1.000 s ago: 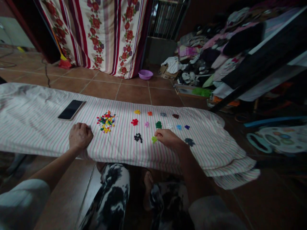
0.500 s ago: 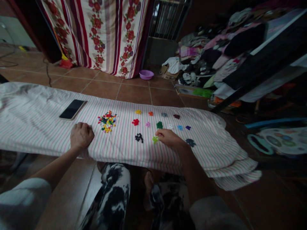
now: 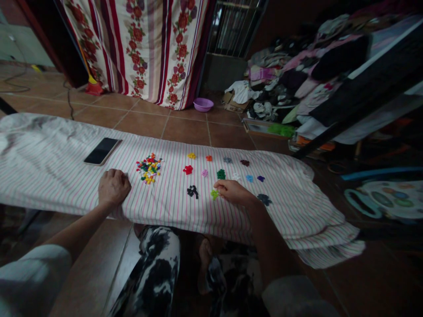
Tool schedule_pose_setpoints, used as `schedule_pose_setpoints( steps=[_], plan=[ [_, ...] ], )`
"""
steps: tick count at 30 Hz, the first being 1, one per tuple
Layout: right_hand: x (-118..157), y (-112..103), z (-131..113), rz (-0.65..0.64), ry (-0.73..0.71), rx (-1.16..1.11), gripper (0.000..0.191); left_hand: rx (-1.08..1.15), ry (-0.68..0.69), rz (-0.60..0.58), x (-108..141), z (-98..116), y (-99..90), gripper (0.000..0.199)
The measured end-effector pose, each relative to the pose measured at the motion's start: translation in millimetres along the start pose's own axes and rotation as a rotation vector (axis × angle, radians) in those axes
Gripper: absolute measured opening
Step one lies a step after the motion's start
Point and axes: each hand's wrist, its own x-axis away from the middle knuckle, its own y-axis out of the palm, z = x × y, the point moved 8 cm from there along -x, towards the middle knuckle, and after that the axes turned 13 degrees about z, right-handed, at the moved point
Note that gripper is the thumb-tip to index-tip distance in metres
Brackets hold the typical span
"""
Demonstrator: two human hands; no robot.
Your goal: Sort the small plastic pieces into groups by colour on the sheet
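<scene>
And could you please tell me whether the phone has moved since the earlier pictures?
No, judged against the mixed-colour pile, the phone keeps its place on the striped cloth.

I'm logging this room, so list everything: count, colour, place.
Cloth: one, pale with coloured stripes, centre
Mixed pile: one, multicoloured, on cloth
Sorted piles: thirteen visible, single colours, right of that
Phone: one, dark, cloth's left
Curtain: one, red floral, behind
Basin: one, purple, by curtain
Cleaning tool: one, red and yellow, by curtain
Clothes heap: one, mixed, back right
Other clutter: uncountable, mixed colours, right
Floor: one, brown tile, below
Trousers: one pair, black and white, below
Left hand: one, bare, on cloth
Right hand: one, bare, by lime pile
</scene>
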Motion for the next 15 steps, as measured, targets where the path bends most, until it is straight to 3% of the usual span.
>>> schedule_pose_setpoints(
  steps=[8, 15],
  plan=[
    [-11, -6, -6, 0.049, -0.014, 0.052, 0.029, 0.037, -0.026, 0.039, 1, 1, -1.8, 0.02],
    [-24, -4, -41, 0.154, -0.16, 0.047, 0.028, 0.039, -0.033, 0.02, 0, 1, -0.7, 0.02]
  ],
)
